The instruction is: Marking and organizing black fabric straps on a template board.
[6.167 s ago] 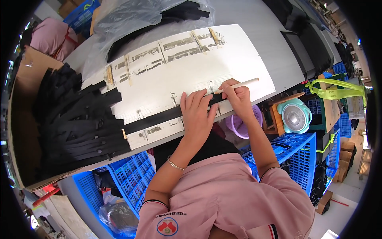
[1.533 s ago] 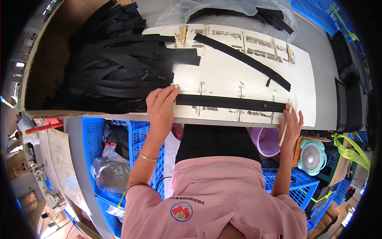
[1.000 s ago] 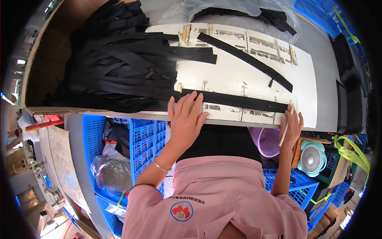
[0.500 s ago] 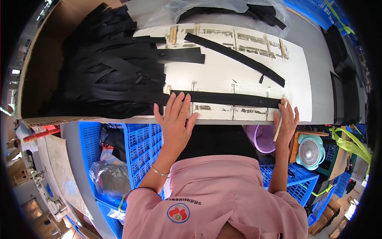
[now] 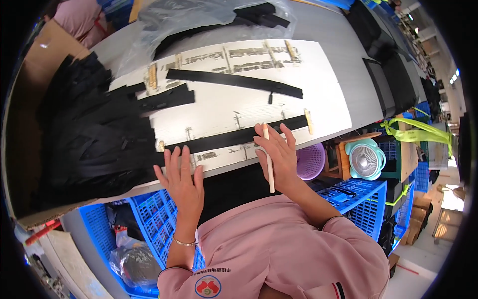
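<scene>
A black zipper (image 5: pixel 219 141) lies lengthwise along the near side of a marked white board (image 5: pixel 323 79). My left hand (image 5: pixel 183 187) rests on its left end, fingers laid out flat and apart. In my right hand (image 5: pixel 285 162), a slim white pencil (image 5: pixel 270 172) sits between the fingers, and the fingertips are over the zipper right of its middle. A second black zipper (image 5: pixel 229 81) lies slanted farther back on the board, its pull hanging toward me. At the left, a heap of black zippers (image 5: pixel 94 134) spills from a cardboard box (image 5: pixel 30 84) onto the board.
A clear plastic bag (image 5: pixel 149 35) with black strips lies behind the board. Black cases (image 5: pixel 386 84) stand on the table's right. Below the near edge are blue crates (image 5: pixel 154 209), a purple basket (image 5: pixel 311 160) and a small teal fan (image 5: pixel 365 159). Someone in pink is at the far left.
The view has turned, so the board now slants up to the right. My right hand has moved left along the zipper from its right end, still with the pencil. My left hand stays at the left end.
</scene>
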The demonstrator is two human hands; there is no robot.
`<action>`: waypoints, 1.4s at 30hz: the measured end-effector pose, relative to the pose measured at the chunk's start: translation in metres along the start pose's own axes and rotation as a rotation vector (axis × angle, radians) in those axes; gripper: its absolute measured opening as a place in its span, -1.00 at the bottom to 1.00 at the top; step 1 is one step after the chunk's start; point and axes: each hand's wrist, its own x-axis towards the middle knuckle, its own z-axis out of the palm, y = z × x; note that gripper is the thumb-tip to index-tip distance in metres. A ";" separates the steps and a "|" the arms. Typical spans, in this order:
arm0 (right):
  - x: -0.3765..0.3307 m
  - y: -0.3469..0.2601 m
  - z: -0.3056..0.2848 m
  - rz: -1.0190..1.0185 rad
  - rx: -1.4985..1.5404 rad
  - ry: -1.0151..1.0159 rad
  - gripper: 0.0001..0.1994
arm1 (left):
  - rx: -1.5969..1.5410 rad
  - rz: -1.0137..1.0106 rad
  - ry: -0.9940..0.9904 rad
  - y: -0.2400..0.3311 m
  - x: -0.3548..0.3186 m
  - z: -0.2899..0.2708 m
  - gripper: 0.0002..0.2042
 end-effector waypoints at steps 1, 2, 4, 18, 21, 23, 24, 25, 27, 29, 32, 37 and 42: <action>-0.007 0.004 -0.004 0.006 -0.021 0.004 -0.69 | 0.002 -0.001 -0.009 0.000 -0.001 -0.001 -0.46; -0.014 0.010 -0.011 0.060 -0.106 0.029 -0.68 | 0.005 -0.013 -0.038 0.001 0.000 -0.002 -0.48; -0.027 0.027 -0.019 0.143 -0.240 0.078 -0.63 | 0.019 -0.009 -0.025 0.002 0.001 -0.004 -0.47; -0.035 0.050 -0.027 0.276 -0.514 -0.004 -0.60 | 0.077 -0.038 0.012 0.005 0.000 -0.002 -0.50; -0.029 0.052 -0.034 0.280 -0.377 0.018 -0.64 | 0.045 -0.019 0.038 0.005 0.001 0.002 -0.48; -0.005 0.036 -0.031 0.227 -0.335 0.072 -0.70 | 0.031 -0.015 0.049 0.006 0.002 0.000 -0.47; 0.006 0.025 -0.027 0.220 -0.167 0.055 -0.74 | 0.029 -0.014 0.061 0.006 0.001 0.000 -0.47; 0.018 0.014 -0.024 0.216 -0.004 0.038 -0.78 | 0.025 -0.009 0.073 0.006 0.001 0.001 -0.47; 0.038 -0.013 -0.009 0.253 0.306 -0.002 -0.85 | 0.010 -0.031 0.082 0.004 -0.002 0.003 -0.47; 0.049 -0.030 0.009 0.340 0.638 -0.121 -0.84 | -0.016 -0.042 0.091 0.004 -0.001 0.005 -0.48; 0.065 -0.046 0.044 0.326 0.768 -0.228 -0.83 | -0.023 -0.042 0.116 0.003 -0.002 0.007 -0.48; 0.066 -0.043 0.088 0.335 0.780 -0.269 -0.81 | -0.018 -0.044 0.140 0.003 -0.001 0.006 -0.48; 0.065 -0.046 0.088 0.371 0.772 -0.252 -0.80 | -0.033 -0.038 0.147 0.003 -0.001 0.004 -0.48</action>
